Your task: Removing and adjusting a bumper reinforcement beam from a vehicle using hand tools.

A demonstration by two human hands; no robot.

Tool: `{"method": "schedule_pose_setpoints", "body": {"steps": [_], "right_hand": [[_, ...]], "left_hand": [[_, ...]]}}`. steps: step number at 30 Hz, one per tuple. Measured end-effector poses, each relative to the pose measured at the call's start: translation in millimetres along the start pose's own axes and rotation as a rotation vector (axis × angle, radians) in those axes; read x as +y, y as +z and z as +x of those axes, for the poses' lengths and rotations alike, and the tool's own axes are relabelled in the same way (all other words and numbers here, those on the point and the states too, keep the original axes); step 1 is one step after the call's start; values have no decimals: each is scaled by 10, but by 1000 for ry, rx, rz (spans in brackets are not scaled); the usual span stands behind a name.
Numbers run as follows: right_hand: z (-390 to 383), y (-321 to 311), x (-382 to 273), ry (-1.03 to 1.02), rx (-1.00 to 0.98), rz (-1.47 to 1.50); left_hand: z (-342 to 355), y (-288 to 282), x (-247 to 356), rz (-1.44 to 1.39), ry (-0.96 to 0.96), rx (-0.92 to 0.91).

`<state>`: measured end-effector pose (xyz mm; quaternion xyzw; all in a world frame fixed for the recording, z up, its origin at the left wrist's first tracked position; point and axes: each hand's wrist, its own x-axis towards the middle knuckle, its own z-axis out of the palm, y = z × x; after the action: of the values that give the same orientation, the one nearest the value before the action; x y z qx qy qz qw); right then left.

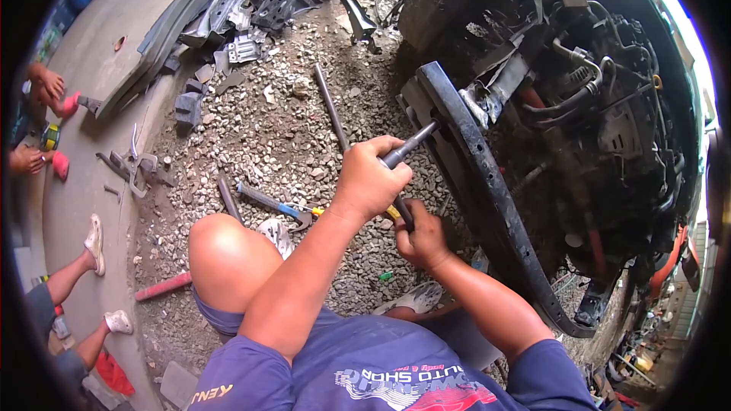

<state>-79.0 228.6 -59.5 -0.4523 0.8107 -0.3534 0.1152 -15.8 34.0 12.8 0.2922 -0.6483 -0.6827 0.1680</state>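
My left hand (373, 179) is closed around a dark metal rod (411, 144), whose thinner end meets the side of a long black bumper beam (487, 175). Just below it, my right hand (422, 237) is wrapped round a short dark bar (403, 213) that slants up toward the left hand. Whether bar and rod join is hidden by my fingers. A long metal pipe (327, 99) runs up from behind my left hand over the gravel; I cannot tell if it is held. The beam stands across the front of a stripped vehicle (586, 99).
A blue-handled hammer (270, 202), a dark pipe piece (228, 199) and a red bar (164, 286) lie on gravel by my knee. Removed metal parts (278, 7) are heaped ahead. On the concrete (84, 144) at left sit other people, their hands (47, 82) and feet showing, near a metal puller-like tool (135, 167).
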Motion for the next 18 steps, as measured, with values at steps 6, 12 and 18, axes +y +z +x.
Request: {"method": "schedule_pose_setpoints", "body": {"steps": [6,12,18], "right_hand": [[212,338,90,-9,48,51],[57,88,80,121,-74,-45],[231,-1543,-1626,296,-635,-475]], "left_hand": [[-29,-17,94,235,87,108],[15,71,-4,36,30,-18],[-84,-77,29,-940,-416,-255]]}}
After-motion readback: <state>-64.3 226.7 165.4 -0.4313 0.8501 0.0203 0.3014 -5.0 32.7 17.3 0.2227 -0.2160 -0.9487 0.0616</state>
